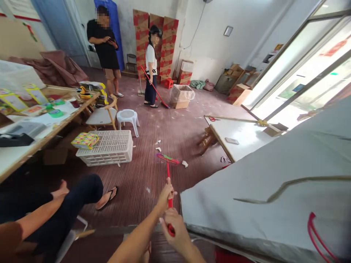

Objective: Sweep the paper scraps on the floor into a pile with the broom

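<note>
Head view takes in a wide floor of reddish-brown, finely striped boards [144, 175], with a long white-topped table edged in wood [44, 140] on the left and a smaller white-topped wooden table [246, 131] on the right. Farther back, a person in a white top and dark trousers [151, 60] stands near an open cardboard box lined with clear plastic [181, 105]. Closer, a low white perforated plastic crate [109, 159] sits beside the left table. In the middle of the foreground is a broom with a straight red handle and a pink-and-green head [168, 170], the head down by the floor, pointing away from the wearer; whether its bristles touch the boards is hard to tell. Both hands are closed around that handle: the left hand [166, 193] grips farther along, fingers curled round it, while the right hand [176, 223] wraps the near end, red showing between thumb and palm. Smallest are crumpled white scraps, one [185, 164] just right of the broom head, others beyond it.
</note>
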A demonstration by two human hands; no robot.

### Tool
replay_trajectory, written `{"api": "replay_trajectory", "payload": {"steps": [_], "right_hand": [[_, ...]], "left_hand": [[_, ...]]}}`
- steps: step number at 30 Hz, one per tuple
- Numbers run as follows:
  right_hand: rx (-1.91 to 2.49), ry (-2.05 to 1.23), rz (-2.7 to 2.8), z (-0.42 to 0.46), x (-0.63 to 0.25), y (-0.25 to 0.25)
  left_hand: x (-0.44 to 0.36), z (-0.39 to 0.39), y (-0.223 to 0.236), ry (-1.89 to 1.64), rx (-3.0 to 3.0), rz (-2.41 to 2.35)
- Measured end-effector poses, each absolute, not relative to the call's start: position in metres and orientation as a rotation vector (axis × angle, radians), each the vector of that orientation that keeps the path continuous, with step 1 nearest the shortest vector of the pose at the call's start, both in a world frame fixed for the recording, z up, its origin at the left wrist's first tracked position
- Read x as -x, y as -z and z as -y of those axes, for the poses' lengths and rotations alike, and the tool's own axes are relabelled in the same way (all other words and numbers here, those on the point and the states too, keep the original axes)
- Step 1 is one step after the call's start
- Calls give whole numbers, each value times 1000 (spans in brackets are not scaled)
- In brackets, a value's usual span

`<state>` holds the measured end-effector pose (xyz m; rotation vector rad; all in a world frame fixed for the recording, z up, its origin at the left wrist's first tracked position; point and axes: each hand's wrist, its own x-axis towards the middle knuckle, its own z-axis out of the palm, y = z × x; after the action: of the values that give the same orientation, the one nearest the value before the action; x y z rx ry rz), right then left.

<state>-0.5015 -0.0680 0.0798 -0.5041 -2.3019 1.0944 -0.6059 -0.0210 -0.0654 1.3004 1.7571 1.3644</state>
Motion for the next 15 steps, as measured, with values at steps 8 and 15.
{"api": "replay_trajectory", "payload": {"steps": [8,15], "right_hand": [[832,-1214,2053,-1,474,-173],[549,-1052,2096,-77,549,-91]], "left_hand": [[555,-24,23,-1199,-1325,-1822],[642,-109,48,-1287,-1070,-1786]]}}
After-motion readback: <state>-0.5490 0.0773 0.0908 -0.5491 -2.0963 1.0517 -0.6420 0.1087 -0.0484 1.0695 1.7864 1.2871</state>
